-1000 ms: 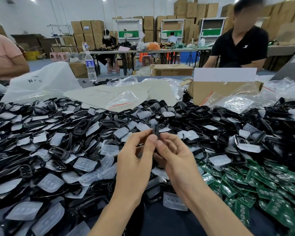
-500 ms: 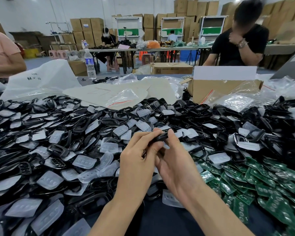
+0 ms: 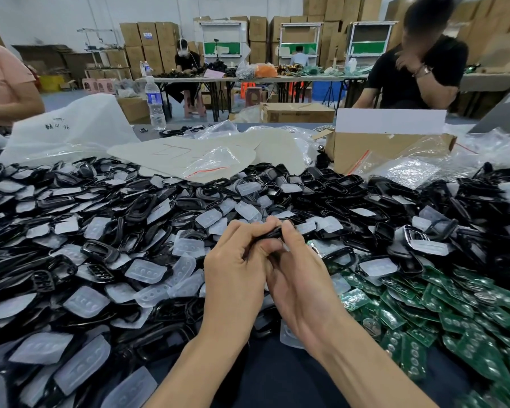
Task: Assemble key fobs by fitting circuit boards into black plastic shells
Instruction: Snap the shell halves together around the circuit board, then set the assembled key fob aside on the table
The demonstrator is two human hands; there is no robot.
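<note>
One black shell [image 3: 273, 233] sits pinched between left hand [image 3: 233, 278] and right hand [image 3: 301, 290] above uncountable loose shells [image 3: 136, 207] and circuit boards [image 3: 454, 313].

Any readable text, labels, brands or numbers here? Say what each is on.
White plastic bag: dark handwriting, maybe ending "96"; rest illegible.
Water bottle: blue label, blurred.
Cardboard box behind the table: faint print, too small.
Stacked cartons: blue stickers, unreadable.
Green circuit boards: markings too small.
</note>
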